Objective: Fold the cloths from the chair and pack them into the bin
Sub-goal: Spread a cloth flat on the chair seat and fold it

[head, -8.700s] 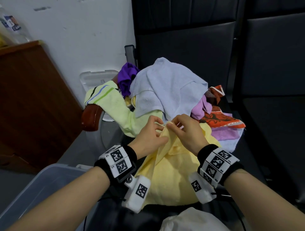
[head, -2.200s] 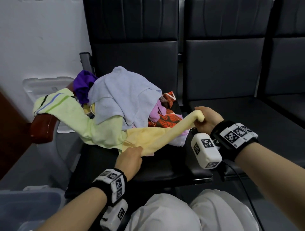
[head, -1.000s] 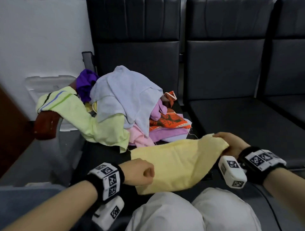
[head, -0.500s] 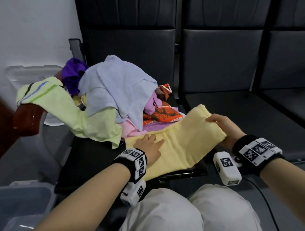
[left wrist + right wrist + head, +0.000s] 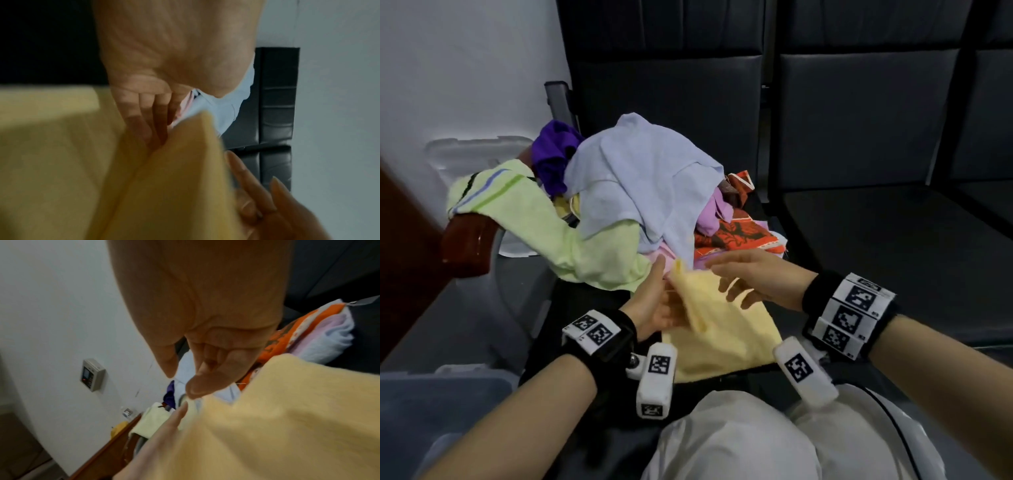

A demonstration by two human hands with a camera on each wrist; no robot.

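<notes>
My left hand (image 5: 654, 305) and right hand (image 5: 750, 281) meet over the yellow cloth (image 5: 722, 339), which lies on the front edge of the chair seat (image 5: 571, 308) just above my knees (image 5: 756, 442). My left hand is slid under a raised flap of the yellow cloth at its 10 o'clock corner, its fingers straight and its thumb pointing up beside the flap; whether they pinch it I cannot tell. My right hand hovers palm-down over the same corner, its fingers loose and spread, gripping nothing — in the right wrist view the thumb and fingertips (image 5: 197, 389) hang just above the cloth's edge. At 12 o'clock from my hands sits the pile of cloths (image 5: 640, 192): a pale blue one on top, a light green one (image 5: 544, 226) draped to 10 o'clock over the armrest (image 5: 467, 243), a purple one behind, an orange patterned one (image 5: 736, 236) at 1 o'clock. The bin (image 5: 445, 401) stands at 8 o'clock, beside my left forearm.
</notes>
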